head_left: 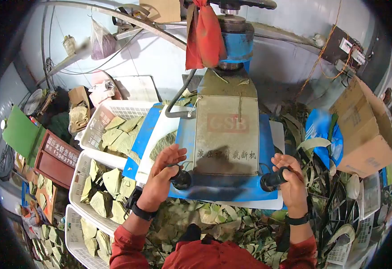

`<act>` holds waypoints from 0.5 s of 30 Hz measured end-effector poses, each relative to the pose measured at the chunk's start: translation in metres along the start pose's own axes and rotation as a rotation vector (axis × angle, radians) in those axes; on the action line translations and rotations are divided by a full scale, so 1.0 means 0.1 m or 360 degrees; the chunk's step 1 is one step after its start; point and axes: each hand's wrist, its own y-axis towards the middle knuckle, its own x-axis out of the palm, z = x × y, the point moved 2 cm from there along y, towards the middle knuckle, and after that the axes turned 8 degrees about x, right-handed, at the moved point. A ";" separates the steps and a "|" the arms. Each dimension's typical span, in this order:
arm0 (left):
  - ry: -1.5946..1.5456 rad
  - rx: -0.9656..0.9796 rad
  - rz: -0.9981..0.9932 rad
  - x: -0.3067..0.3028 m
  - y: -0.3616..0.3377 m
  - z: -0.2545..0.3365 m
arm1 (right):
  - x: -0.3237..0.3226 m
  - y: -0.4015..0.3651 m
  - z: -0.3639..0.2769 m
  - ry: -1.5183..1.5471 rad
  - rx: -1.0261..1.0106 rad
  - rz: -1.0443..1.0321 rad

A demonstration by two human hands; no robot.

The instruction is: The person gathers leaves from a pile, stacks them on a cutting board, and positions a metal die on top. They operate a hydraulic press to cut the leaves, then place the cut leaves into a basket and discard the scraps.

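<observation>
red shirt (205,255) of mine fills the bottom edge, its sleeves running up to a black band (144,212) on one wrist and another (298,219) on the other. my left hand (163,172) has its fingers spread and lifted, with the thumb against the left knob (182,180). my right hand (291,172) is loosely curved, fingers raised, its thumb on the end of the right knob (273,180). both knobs are black and stick out at the front corners of the machine (226,139), which stands straight ahead, between my hands, marked gsb on its plate. a red cloth (210,40) hangs at its top, and a dark hose (172,107) curves into its left side. leaves (245,228) lie heaped below it. to my left, three white baskets (75,184) stand in a row, holding pale green pieces (101,204). beyond them are a red board (57,159) and a green one. to my right, a blue bag (314,127) sits just beside an open box (366,134).
</observation>
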 end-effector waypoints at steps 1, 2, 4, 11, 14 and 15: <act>-0.0052 -0.0016 -0.0008 0.00 0.00 0.00 | -0.01 0.01 0.02 -0.0004 -0.0008 0.0003; -0.0106 -0.0029 -0.0014 0.00 0.00 0.00 | -0.02 0.01 0.04 -0.0009 -0.0018 0.0003; -0.0111 -0.0005 -0.0009 -0.01 -0.01 0.03 | -0.02 0.02 0.02 -0.0051 -0.0111 -0.0073; 0.0235 0.0263 0.0471 -0.42 -0.73 -0.20 | 0.30 -0.13 0.08 -0.0313 -0.0157 -0.0046; -0.0034 -0.0083 0.0391 -0.76 -1.36 -0.97 | 0.58 -0.19 0.13 -0.0429 -0.0221 -0.0187; -0.0153 -0.0205 0.0343 -0.65 -1.50 -1.09 | 0.70 -0.19 0.17 -0.0432 -0.0186 -0.0249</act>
